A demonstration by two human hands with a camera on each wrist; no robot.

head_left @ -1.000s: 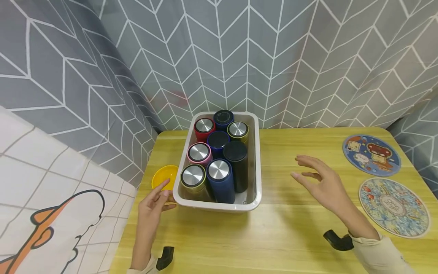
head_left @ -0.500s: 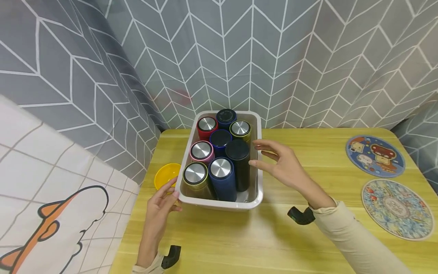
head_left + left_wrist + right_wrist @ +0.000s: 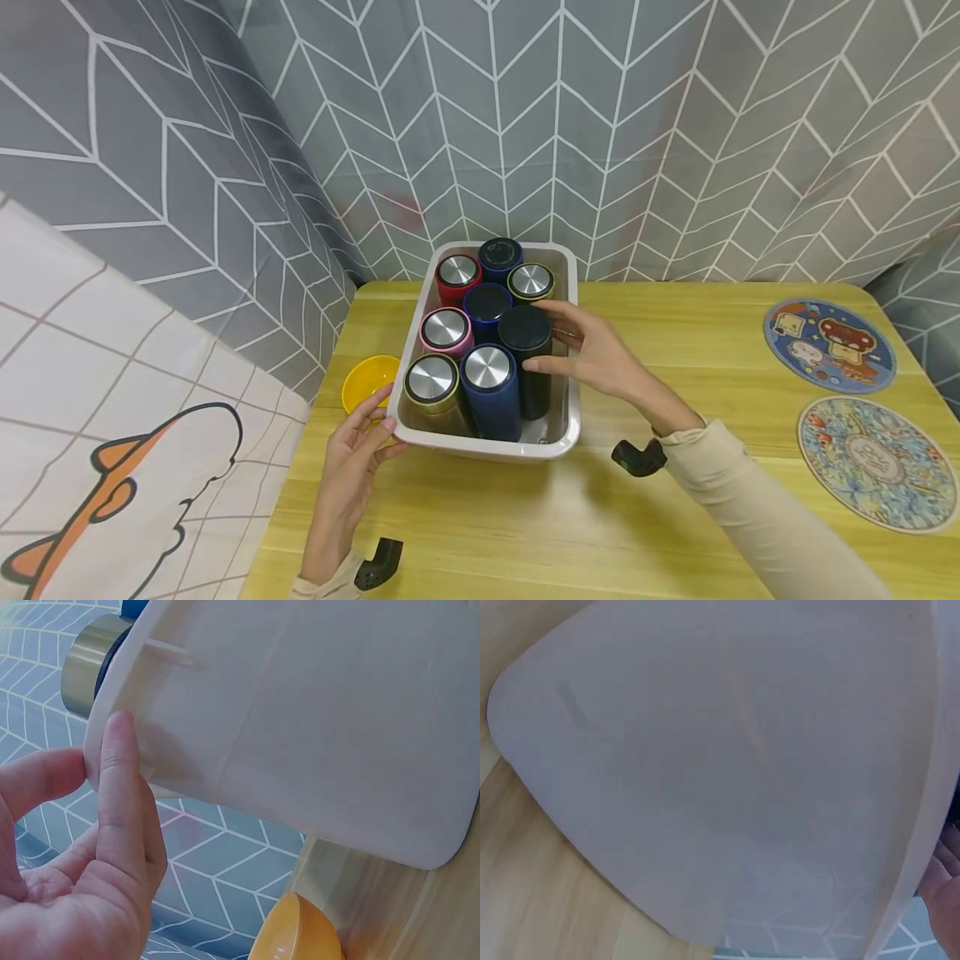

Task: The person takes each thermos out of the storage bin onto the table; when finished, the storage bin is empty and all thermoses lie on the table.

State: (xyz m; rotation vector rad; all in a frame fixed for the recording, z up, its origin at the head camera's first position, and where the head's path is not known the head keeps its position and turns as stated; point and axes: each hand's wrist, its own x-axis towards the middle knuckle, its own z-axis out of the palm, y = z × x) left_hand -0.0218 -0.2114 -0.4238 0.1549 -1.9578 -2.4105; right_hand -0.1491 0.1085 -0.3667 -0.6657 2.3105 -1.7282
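Note:
A white plastic bin [image 3: 573,333] holds several upright thermos bottles. My left hand [image 3: 352,462] grips the rim at the near left corner; in the left wrist view its thumb and index finger [image 3: 120,772] pinch the bin's lip. Inside the bin, my right hand [image 3: 592,350] grips the tall black thermos [image 3: 534,387], thumb in front and fingers behind it. A blue thermos [image 3: 491,408] and a gold thermos [image 3: 442,404] stand beside it, both with silver lids. In the right wrist view the bin's outer wall [image 3: 705,772] hides most of the right hand [image 3: 945,900].
Left of the bin, a yellow bowl [image 3: 369,379] sits on the wooden table [image 3: 645,533]. Two round mats lie at the right, a blue cartoon one [image 3: 828,346] and a floral one [image 3: 877,462]. A patterned curtain [image 3: 600,125] hangs behind.
My right hand has moved left from over the table into the bin and taken hold of the black thermos. My left hand has stayed at the bin's corner.

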